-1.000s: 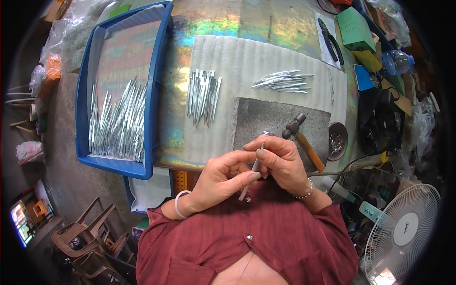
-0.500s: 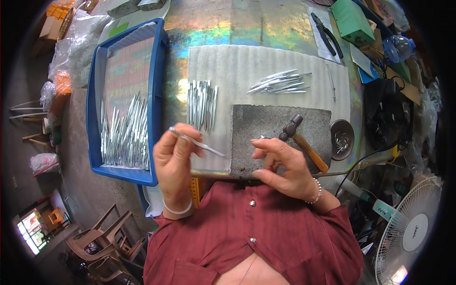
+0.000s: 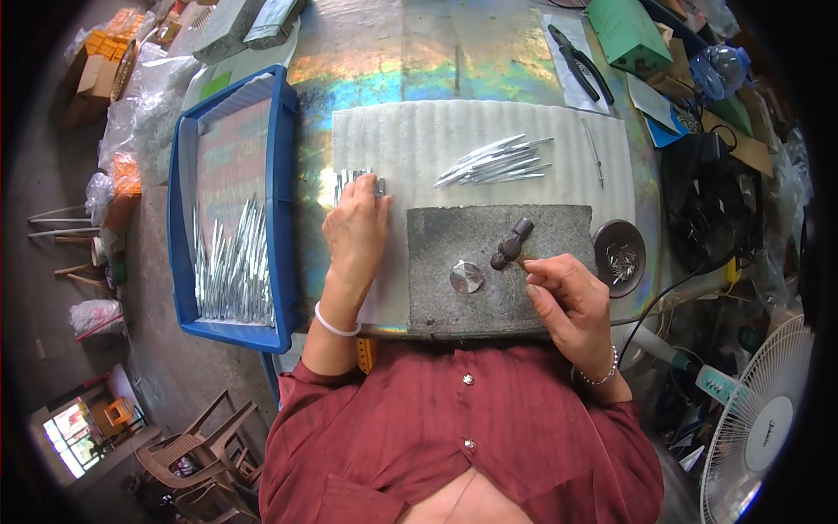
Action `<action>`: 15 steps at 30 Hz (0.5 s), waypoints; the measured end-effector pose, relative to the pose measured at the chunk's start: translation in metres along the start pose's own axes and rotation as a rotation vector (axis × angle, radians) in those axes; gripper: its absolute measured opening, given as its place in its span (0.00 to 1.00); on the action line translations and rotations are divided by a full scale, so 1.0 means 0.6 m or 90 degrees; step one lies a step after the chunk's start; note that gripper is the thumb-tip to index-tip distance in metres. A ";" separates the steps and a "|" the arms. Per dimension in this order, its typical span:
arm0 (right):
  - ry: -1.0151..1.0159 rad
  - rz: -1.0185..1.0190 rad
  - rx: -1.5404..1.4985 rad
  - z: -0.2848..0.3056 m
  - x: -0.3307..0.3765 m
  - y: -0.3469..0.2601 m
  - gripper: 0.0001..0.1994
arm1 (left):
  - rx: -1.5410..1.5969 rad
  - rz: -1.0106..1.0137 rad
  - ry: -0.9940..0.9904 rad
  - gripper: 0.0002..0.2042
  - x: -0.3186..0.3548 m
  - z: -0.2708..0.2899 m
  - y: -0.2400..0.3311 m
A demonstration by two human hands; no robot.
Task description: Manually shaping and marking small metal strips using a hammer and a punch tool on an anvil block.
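My left hand [image 3: 356, 225] reaches down onto a row of thin silver metal rods [image 3: 340, 185] on the foam sheet, its fingers curled together; what lies under the fingertips is hidden. My right hand [image 3: 572, 301] is closed round the hammer's wooden handle, which it mostly covers. The dark hammer head [image 3: 513, 244] rests over a grey stone slab [image 3: 436, 240]. On that slab, left of the hammer, sits a small round shiny silver piece [image 3: 467, 277]. A second, loose pile of pointed silver rods [image 3: 496, 162] lies farther off on the foam sheet [image 3: 393, 131].
At left a blue tray [image 3: 281, 175] holds many similar rods. Right of the slab is a brown bowl [image 3: 602, 240] of small metal bits. One thin rod [image 3: 594, 153], black pliers [image 3: 580, 65] and a green box [image 3: 628, 35] lie farther right. A fan [image 3: 768, 419] stands at lower right.
My left hand has moved away from me to the row of rods; the rod it held no longer shows. My right hand has moved right onto the hammer handle, uncovering the round silver piece.
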State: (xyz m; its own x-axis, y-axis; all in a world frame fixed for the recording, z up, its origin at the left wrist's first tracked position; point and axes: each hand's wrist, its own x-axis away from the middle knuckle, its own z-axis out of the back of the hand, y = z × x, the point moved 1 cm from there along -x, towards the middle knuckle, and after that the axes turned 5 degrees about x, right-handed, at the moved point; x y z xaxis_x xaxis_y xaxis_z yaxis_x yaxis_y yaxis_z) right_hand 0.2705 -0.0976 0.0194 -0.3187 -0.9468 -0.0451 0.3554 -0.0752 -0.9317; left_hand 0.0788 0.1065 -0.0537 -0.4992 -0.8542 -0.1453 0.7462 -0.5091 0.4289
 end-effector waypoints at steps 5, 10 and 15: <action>0.056 0.137 0.361 0.014 -0.004 0.012 0.19 | 0.147 0.028 0.023 0.11 -0.020 0.048 0.024; -0.023 0.106 0.514 0.004 0.005 0.024 0.25 | 0.286 -0.052 -0.045 0.09 -0.087 0.046 0.082; -0.010 0.088 0.576 -0.008 0.011 0.024 0.25 | 0.199 -0.190 -0.207 0.12 -0.157 -0.052 0.115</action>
State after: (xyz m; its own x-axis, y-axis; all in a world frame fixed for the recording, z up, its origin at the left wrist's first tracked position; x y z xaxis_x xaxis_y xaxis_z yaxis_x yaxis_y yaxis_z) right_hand 0.2691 -0.1035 0.0038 -0.2122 -0.9694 -0.1235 0.9448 -0.1712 -0.2795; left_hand 0.1914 0.1484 -0.0383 -0.8175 -0.5745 -0.0391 0.4091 -0.6272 0.6628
